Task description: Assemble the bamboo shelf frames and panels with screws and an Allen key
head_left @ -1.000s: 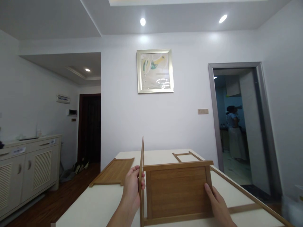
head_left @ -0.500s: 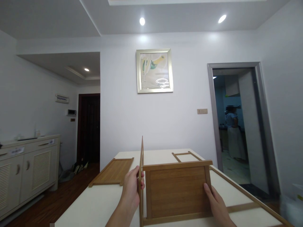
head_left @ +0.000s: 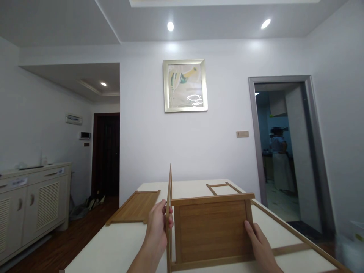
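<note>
My left hand [head_left: 158, 227] is closed around an upright wooden frame [head_left: 170, 212], seen almost edge-on. My right hand [head_left: 261, 244] grips the right edge of a framed wooden panel [head_left: 213, 231], its thumb on the near face and the other fingers mostly hidden behind. The panel stands on its long side, facing me. Its left end meets the upright frame or comes very close to it; whether they are joined I cannot tell. Both pieces are above the white table [head_left: 122, 250].
A slatted wooden panel [head_left: 135, 206] lies flat on the table's left side. A wooden frame with crossbars [head_left: 284, 220] lies along the right side. A white cabinet [head_left: 36, 204] stands at left. Through the doorway at right, a person [head_left: 280, 159] stands in another room.
</note>
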A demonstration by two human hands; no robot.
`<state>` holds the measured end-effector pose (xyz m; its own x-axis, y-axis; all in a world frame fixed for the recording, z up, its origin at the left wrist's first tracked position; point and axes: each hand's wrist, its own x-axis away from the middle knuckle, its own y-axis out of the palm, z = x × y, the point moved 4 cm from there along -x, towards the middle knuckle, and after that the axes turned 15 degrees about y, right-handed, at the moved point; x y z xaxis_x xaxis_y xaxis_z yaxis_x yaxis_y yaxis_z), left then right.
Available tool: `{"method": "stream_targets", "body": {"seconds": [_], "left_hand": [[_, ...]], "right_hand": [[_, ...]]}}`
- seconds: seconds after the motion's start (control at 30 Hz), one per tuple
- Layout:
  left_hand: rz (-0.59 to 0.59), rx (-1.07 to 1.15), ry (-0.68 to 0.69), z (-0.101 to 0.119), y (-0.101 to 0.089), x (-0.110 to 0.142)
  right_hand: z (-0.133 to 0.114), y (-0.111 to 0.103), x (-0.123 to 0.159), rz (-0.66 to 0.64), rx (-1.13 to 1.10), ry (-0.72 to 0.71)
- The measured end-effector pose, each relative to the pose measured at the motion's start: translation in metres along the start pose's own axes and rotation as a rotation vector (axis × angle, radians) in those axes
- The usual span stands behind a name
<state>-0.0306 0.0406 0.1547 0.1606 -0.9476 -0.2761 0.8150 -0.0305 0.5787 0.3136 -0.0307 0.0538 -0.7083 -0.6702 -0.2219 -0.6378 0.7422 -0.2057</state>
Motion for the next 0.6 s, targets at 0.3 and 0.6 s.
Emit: {"method": "stream_targets", "body": {"seconds": [0.3, 0.6], "left_hand": [[-0.025, 0.011, -0.020, -0.0015, 0.0003, -0.0007], [-0.038, -0.007, 0.017, -0.0006, 0.0006, -0.0002]], "right_hand": [[-0.0016, 0.0004, 0.0025, -0.031, -0.012, 0.010], [-0.0031, 0.0004, 0.0026, -0.068, -0.030, 0.027]]}}
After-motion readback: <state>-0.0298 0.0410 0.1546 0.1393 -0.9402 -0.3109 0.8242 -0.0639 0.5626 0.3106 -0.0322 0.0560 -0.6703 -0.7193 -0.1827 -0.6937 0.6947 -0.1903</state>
